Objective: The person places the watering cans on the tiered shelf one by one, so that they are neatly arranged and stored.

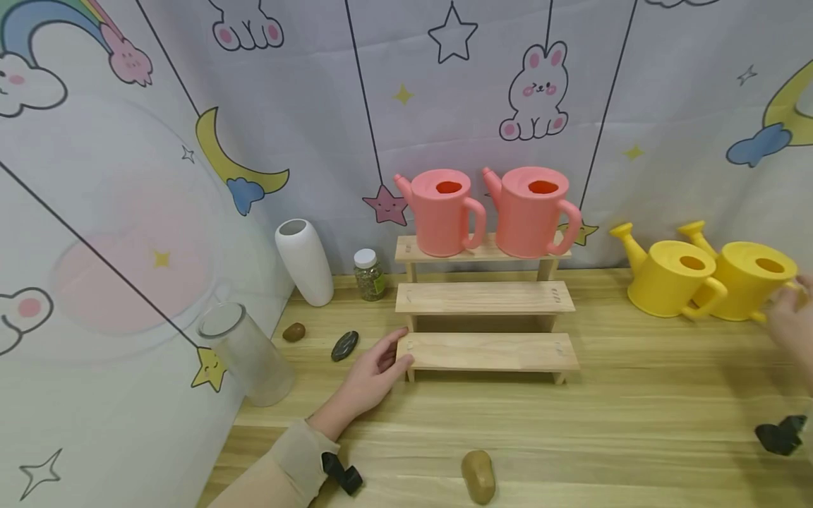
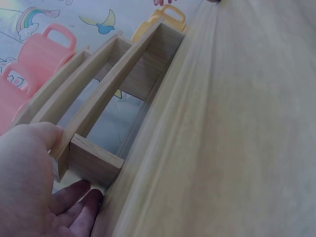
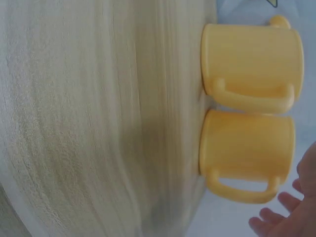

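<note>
This place is looking like a decorated display corner; whether it is belonging to a home or a studio, the views are not telling. Cloth [image 1: 305,106] printed with cartoon rabbits [image 1: 538,106] is hanging behind the wood-grain table [image 1: 635,423]. Pink watering cans [image 1: 441,222] are standing around twelve o'clock on a wooden stand [image 1: 485,298], yellow watering cans [image 1: 665,286] at three, a white vase [image 1: 306,264] near nine.

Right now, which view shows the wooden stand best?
The head view: all three tiers of the wooden stand show, with the left hand at one end. The left wrist view shows it obliquely from that end, partly covered by the hand; the right wrist view lacks it.
</note>
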Tool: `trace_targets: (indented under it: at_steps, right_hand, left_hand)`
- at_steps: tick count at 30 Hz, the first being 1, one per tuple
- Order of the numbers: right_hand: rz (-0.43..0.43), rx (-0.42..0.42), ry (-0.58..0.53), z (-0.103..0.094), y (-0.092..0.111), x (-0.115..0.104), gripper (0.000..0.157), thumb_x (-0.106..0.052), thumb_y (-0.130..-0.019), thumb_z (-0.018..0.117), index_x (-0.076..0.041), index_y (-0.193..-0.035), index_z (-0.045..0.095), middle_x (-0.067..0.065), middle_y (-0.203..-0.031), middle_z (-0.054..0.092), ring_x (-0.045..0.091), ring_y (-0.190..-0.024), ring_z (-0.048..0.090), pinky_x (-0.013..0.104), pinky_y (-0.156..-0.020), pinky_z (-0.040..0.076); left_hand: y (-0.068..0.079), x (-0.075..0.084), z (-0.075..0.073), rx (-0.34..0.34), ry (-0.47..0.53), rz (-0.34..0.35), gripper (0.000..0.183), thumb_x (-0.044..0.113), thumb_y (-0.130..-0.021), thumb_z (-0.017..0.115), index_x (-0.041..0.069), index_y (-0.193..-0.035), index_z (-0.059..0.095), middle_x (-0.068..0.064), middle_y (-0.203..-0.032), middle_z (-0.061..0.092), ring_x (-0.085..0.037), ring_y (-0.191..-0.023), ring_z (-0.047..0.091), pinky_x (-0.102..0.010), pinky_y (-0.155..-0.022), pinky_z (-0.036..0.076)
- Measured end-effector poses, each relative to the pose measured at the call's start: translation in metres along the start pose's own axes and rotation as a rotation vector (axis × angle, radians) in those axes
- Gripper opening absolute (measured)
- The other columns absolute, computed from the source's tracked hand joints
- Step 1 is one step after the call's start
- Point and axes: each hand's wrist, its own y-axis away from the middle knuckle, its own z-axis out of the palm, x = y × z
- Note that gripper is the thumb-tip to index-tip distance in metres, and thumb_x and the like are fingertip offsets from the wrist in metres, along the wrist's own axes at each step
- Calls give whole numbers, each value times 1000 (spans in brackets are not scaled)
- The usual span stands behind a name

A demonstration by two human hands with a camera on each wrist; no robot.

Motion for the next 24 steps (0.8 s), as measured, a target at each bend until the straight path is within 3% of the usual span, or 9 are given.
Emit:
trace_targets:
  at_steps: [3, 6, 8, 10, 12, 15, 16, 19, 24]
  right_hand:
    - [-42, 32, 17, 10, -19, 20, 63, -31, -107, 8, -6, -164, 12, 32, -166, 19, 51, -144, 32, 63, -108, 41]
    - [-51, 38, 35, 12, -23, 26, 62, -32, -107, 10, -6, -164, 14, 32, -165, 21, 51, -145, 33, 63, -110, 41]
    - [-5, 11, 60, 4, -7, 7, 61, -29, -108, 10, -4, -164, 12, 32, -166, 17, 51, -143, 34, 64, -110, 42]
    - [-19, 11, 79, -1, 4, -4, 60, -26, -108, 11, -2, -163, 12, 32, -166, 17, 51, -130, 42, 51, -94, 51]
    - [-45, 21, 99, -4, 12, -12, 60, -22, -107, 12, 0, -162, 13, 33, -165, 18, 50, -113, 44, 40, -77, 45]
    - [-61, 33, 80, -5, 20, -21, 60, -17, -105, 14, 1, -162, 14, 33, -165, 17, 51, -126, 44, 43, -92, 50]
    - [-69, 45, 63, -2, 18, -18, 61, -19, -104, 13, 1, -162, 14, 33, -165, 17, 51, -136, 39, 49, -107, 46]
    - [-39, 54, 28, 1, 12, -13, 61, -21, -104, 11, 0, -162, 12, 33, -165, 15, 46, -155, 19, 56, -130, 18]
    - [22, 39, 52, 7, 1, -2, 60, -20, -106, 9, 8, -159, 13, 36, -162, 20, 48, -152, 26, 60, -126, 26]
  left_hand:
    - [0, -1, -1, -8, -3, 10, 57, 45, -100, 64, 33, -153, 45, 0, -155, 51, -18, -140, 54, -42, -115, 48]
    - [0, 0, -2, -13, -12, 13, 58, 48, -100, 63, 33, -153, 44, 1, -156, 50, -17, -140, 53, -42, -116, 48]
    - [-1, 0, -1, -7, -14, 1, 57, 45, -101, 63, 32, -153, 45, 0, -156, 50, -19, -141, 53, -43, -116, 47]
    - [-1, 1, -1, -7, -13, -5, 57, 43, -101, 64, 32, -153, 45, 0, -157, 49, -19, -142, 52, -44, -116, 47]
    - [-2, 1, 0, -7, -14, -9, 56, 43, -101, 64, 33, -153, 45, 0, -157, 49, -19, -142, 52, -44, -116, 47]
    - [-2, 1, -1, -13, -23, -3, 56, 47, -100, 63, 36, -152, 45, 1, -156, 49, -17, -142, 52, -42, -116, 47]
    - [-2, 1, -1, -13, -29, -1, 56, 49, -100, 63, 36, -152, 45, 2, -156, 50, -17, -141, 52, -41, -116, 47]
    - [-1, 2, 0, -12, -32, 1, 57, 50, -100, 62, 36, -152, 45, 2, -156, 50, -16, -141, 53, -41, -116, 47]
    - [-1, 2, 0, -14, -32, 5, 59, 51, -100, 62, 34, -153, 45, 2, -156, 50, -16, -141, 53, -41, -116, 47]
